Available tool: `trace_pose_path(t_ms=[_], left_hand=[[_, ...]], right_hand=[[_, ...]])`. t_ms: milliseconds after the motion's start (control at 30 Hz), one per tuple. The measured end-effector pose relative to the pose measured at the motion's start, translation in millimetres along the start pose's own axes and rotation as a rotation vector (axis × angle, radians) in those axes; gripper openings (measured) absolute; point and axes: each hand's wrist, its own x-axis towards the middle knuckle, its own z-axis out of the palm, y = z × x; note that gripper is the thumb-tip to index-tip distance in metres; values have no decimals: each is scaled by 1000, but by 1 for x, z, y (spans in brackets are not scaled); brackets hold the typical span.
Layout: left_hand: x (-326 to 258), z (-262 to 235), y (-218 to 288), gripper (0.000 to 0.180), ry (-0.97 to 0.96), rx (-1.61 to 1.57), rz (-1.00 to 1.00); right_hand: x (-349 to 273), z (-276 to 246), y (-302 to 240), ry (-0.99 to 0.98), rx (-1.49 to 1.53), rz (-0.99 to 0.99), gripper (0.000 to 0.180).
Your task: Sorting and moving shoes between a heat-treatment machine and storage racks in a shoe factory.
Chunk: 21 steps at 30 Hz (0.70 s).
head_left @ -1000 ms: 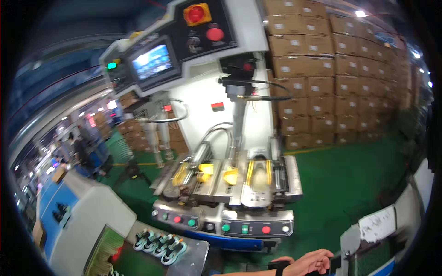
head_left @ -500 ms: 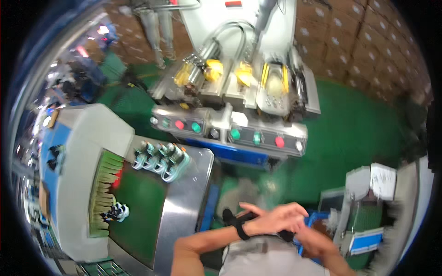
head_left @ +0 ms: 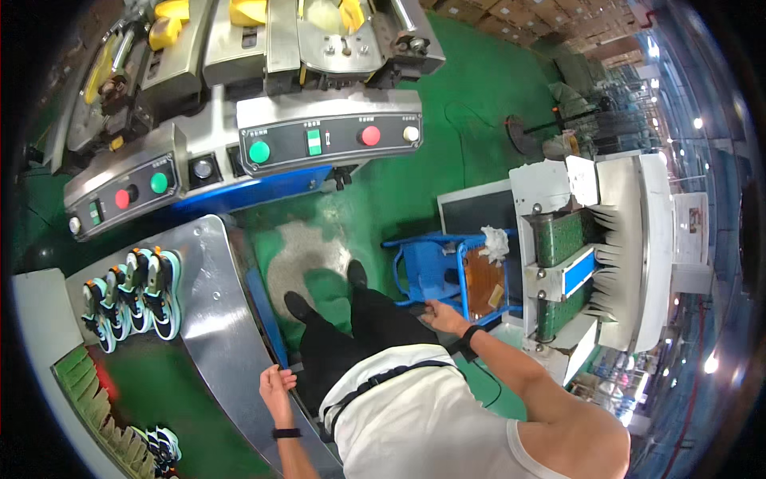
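My left hand (head_left: pixel 277 385) hangs beside the metal tabletop's edge, its fingers loosely bent and apart with nothing in them. Out to my right, my right hand (head_left: pixel 444 318) is near a blue stool (head_left: pixel 431 267). Its fingers are loosely bent, and I see nothing held. A row of several dark sneakers with mint soles (head_left: pixel 163 295) stands on the metal tabletop (head_left: pixel 211 319) at the left, apart from my left hand. More sneakers (head_left: pixel 163 449) sit lower left on the green conveyor belt (head_left: pixel 199 415), by a fringed curtain (head_left: pixel 92 399).
Ahead stands a machine with yellow clamp parts (head_left: pixel 249 11) and a control panel (head_left: pixel 335 136) of coloured buttons. A white machine (head_left: pixel 642 251) with a fringed opening and green belt is at the right. Stacked cartons (head_left: pixel 527 20) line the back.
My hands, together in front of my waist before, are now apart on either side of me. My view has swung right, bringing the stool and the right-hand machine further into the picture.
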Motion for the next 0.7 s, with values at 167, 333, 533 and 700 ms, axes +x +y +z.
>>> trace_pose_path(t_ms=[167,333,533,700], left_hand=[[-11,56,-90,37,34,563,188],[-10,78,-104,43,-50,565,166],[1,131,-105,43,-151,685,92],[15,147,-77,42,-188,731,66]], right_hand=[[19,50,4,-157,30,111,60],[76,61,-43,-401,-42,225,72],[108,85,-16,-567,-281,48,96],[105,75,-1,-510,-189,-31,97]])
